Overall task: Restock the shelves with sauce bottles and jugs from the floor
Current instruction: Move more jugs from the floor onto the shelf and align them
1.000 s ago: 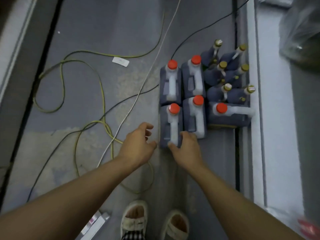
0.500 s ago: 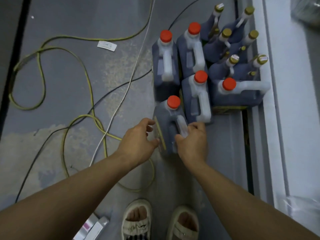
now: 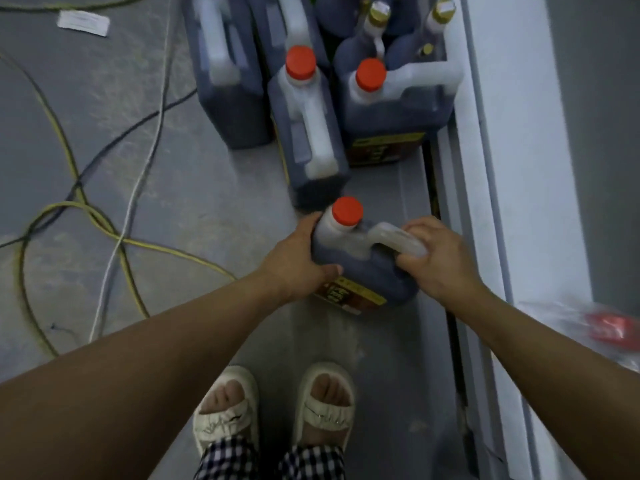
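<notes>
A dark sauce jug (image 3: 360, 268) with a red cap and a clear handle is tilted between my hands, above the floor and near my feet. My left hand (image 3: 298, 261) wraps its left side, thumb across the front above the yellow label. My right hand (image 3: 436, 261) grips the clear handle. Further ahead stand more red-capped jugs (image 3: 308, 133) and, beyond them, several gold-capped sauce bottles (image 3: 377, 26). The white shelf unit's edge (image 3: 519, 168) runs along the right.
Yellow, black and white cables (image 3: 86, 209) loop over the grey floor on the left. A white paper slip (image 3: 83, 24) lies at the top left. A clear bag with something red (image 3: 602, 327) lies on the low shelf at right. My sandalled feet (image 3: 277, 410) stand below.
Both hands have taken hold of the nearest jug, pulled it away from the group towards my feet and turned it to the right. The view has shifted closer to the jugs.
</notes>
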